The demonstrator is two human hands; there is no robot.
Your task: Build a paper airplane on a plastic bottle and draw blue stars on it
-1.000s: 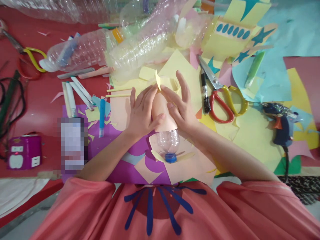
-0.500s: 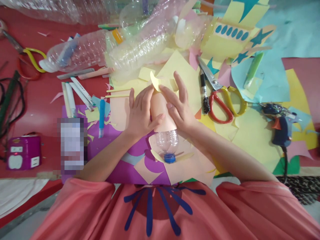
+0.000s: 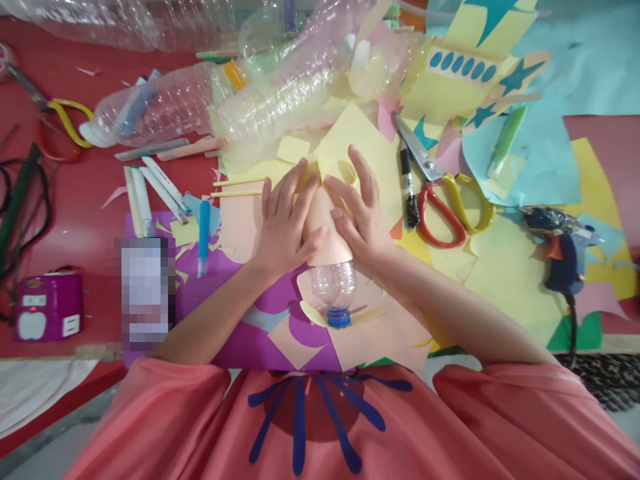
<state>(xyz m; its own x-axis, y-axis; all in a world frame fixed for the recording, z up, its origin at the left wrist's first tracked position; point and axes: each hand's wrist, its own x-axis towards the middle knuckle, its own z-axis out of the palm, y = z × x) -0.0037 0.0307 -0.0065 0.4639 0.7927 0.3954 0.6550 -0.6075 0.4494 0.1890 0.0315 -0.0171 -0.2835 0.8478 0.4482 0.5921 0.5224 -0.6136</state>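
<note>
Between my hands lies a clear plastic bottle (image 3: pixel 334 283) with its blue cap (image 3: pixel 339 317) toward me. Peach-pink paper (image 3: pixel 327 240) is wrapped round its body. At the far end, a small yellow paper piece (image 3: pixel 321 171) stands against the wrapped bottle, and a curled yellow strip (image 3: pixel 349 171) shows behind my right fingers. My left hand (image 3: pixel 286 223) grips the bottle's left side, its thumb on the wrap and its fingers at the yellow paper. My right hand (image 3: pixel 363 220) holds the other side, index fingertip near that paper and other fingers raised.
Scissors (image 3: pixel 445 193) and a black marker (image 3: pixel 409 190) lie to the right, with a blue glue gun (image 3: pixel 565 260) beyond. Several clear bottles (image 3: pixel 160 103) lie across the back. On the left are markers (image 3: pixel 160 187), a phone (image 3: pixel 145 287) and a purple box (image 3: pixel 49 305). Paper scraps surround the bottle.
My left fingers have moved forward over the yellow paper piece, whose curled tip stood up to the left before and is now pressed upright. The right hand has barely moved.
</note>
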